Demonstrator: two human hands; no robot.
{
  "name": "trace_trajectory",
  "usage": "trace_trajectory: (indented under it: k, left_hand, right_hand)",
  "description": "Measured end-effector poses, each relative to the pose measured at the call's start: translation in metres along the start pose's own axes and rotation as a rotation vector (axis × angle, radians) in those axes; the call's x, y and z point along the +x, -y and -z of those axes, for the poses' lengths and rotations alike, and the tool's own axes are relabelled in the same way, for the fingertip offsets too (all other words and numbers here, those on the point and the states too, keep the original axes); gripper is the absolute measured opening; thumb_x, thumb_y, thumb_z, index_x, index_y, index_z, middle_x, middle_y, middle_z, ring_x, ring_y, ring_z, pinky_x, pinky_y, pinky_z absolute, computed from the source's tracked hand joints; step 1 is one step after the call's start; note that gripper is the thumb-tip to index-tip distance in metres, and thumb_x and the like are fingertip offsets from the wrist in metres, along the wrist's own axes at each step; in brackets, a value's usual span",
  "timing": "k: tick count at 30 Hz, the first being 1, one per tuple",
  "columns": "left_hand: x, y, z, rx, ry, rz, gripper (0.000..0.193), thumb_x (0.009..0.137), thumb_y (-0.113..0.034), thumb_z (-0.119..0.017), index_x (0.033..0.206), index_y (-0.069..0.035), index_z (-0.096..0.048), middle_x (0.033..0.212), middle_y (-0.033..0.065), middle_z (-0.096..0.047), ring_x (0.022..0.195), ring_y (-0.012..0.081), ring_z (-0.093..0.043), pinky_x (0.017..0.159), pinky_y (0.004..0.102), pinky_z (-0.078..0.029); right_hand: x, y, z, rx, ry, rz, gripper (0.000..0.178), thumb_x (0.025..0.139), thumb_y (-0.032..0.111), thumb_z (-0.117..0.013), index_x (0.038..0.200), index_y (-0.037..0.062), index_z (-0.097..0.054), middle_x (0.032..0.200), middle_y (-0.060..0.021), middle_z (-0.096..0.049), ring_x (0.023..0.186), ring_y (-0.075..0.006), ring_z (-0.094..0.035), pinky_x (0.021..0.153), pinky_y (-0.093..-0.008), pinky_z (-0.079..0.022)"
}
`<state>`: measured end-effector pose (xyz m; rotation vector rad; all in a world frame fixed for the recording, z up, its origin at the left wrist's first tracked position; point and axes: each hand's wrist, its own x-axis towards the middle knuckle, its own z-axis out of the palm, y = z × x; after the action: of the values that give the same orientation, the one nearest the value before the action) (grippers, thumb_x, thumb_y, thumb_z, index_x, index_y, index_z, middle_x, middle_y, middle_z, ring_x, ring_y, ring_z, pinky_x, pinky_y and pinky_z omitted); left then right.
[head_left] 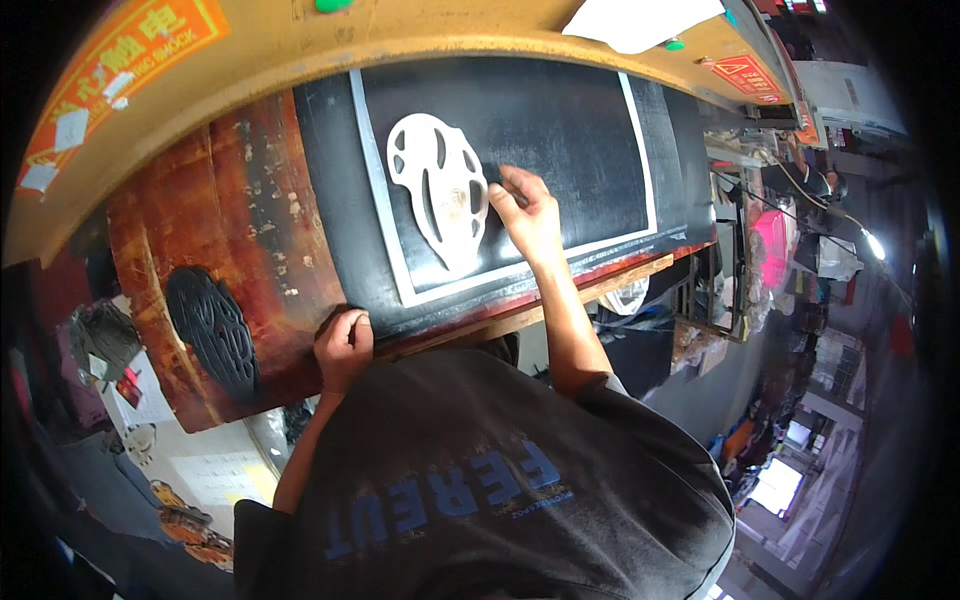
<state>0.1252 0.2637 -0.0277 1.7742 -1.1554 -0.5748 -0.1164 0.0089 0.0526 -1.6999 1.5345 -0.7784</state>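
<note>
A white oval plate (468, 222) with several rounded cut-outs lies on a black sheet (560, 130). My right hand (528, 215) is at the plate's right edge, its thumb tip against or very near the rim. The fingers of that hand are bent and a little apart; I see nothing held between them. At the front edge of the board, by the sheet's near left corner, my left hand (345, 345) rests with curled fingers and nothing visible in it. Pale strips (385, 220) border the black sheet.
To the left, a stack of black cut-out ovals (212, 330) lies on the worn reddish-brown board (225, 210). A yellow machine beam (420, 30) spans the far side, carrying a white paper (640, 22) and warning labels. A pink bundle (772, 250) is at the right.
</note>
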Motion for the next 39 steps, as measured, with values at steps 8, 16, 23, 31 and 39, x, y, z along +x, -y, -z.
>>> trace_trajectory:
  k: [8, 16, 23, 31, 39]
  left_hand:
    - [0.01, 0.006, -0.005, -0.05, -0.019, 0.0, 0.012, 0.096, -0.011, -0.07, 0.103, -0.004, -0.075, 0.093, 0.0131, -0.074, 0.084, 0.0291, -0.072, 0.078, 0.0383, -0.058]
    - [0.133, -0.023, -0.029, 0.226, 0.028, -0.26, 0.013, 0.099, -0.017, -0.065, 0.102, -0.006, -0.072, 0.097, 0.0159, -0.068, 0.094, 0.0411, -0.067, 0.083, 0.0495, -0.053]
    - [0.23, -0.014, -0.058, 0.54, -0.068, -0.324, 0.017, 0.097, -0.022, -0.064, 0.094, -0.007, -0.072, 0.096, 0.0149, -0.067, 0.095, 0.0404, -0.063, 0.084, 0.054, -0.049]
    - [0.277, -0.008, -0.065, 0.577, -0.196, -0.371, 0.013, 0.091, -0.023, -0.068, 0.086, -0.011, -0.066, 0.087, 0.0119, -0.063, 0.088, 0.0379, -0.062, 0.078, 0.0525, -0.049]
    - [0.273, -0.016, -0.062, 0.471, -0.173, -0.283, 0.01, 0.087, -0.017, -0.071, 0.081, -0.011, -0.066, 0.083, 0.0104, -0.063, 0.086, 0.0369, -0.062, 0.078, 0.0498, -0.049]
  right_hand:
    - [-0.032, -0.039, 0.04, 0.201, -0.054, -0.055, 0.037, 0.095, 0.018, -0.08, 0.127, -0.0019, -0.075, 0.119, -0.0104, -0.074, 0.098, -0.0156, -0.07, 0.088, -0.0293, -0.057]
    - [0.099, -0.001, 0.036, 0.373, -0.067, 0.038, 0.04, 0.101, 0.022, -0.076, 0.133, -0.0012, -0.072, 0.105, -0.0091, -0.078, 0.098, -0.0117, -0.071, 0.089, -0.0288, -0.056]
    - [0.256, -0.031, 0.155, 0.108, -0.656, 0.211, 0.051, 0.105, 0.012, -0.06, 0.152, -0.0071, -0.05, 0.11, -0.0181, -0.076, 0.094, -0.0224, -0.07, 0.087, -0.0341, -0.056]
    - [0.198, -0.064, 0.066, -0.082, -0.126, 0.396, 0.029, 0.1, 0.022, -0.068, 0.12, 0.0017, -0.074, 0.098, -0.0183, -0.072, 0.097, -0.0374, -0.067, 0.092, -0.0475, -0.052]
    - [0.175, -0.066, 0.01, -0.346, -0.011, 0.588, 0.017, 0.094, 0.026, -0.076, 0.089, 0.01, -0.081, 0.088, -0.0063, -0.072, 0.091, -0.0306, -0.065, 0.09, -0.0449, -0.048]
